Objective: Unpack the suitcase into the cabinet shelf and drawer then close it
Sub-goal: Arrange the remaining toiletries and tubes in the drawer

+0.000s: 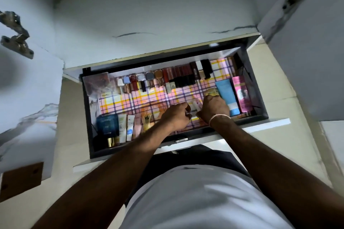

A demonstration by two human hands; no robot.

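I'm looking straight down into the open drawer (87, 117), pulled out from the cabinet (149, 15) and lined with a pink, yellow and purple plaid sheet (149, 98). Both hands are inside, close together over its near right part. My left hand (176, 116) is curled, fingertips at a small pale tube (195, 107) between the hands; I cannot tell whether it truly grips it. My right hand (214, 108), bracelet (218, 117) on the wrist, is curled round a yellow-green item (212, 92) just beside the blue tube (228, 96) and pink bottle (241, 95). Lipsticks and polish bottles (167, 80) line the far side; tubes (126, 126) lie near left.
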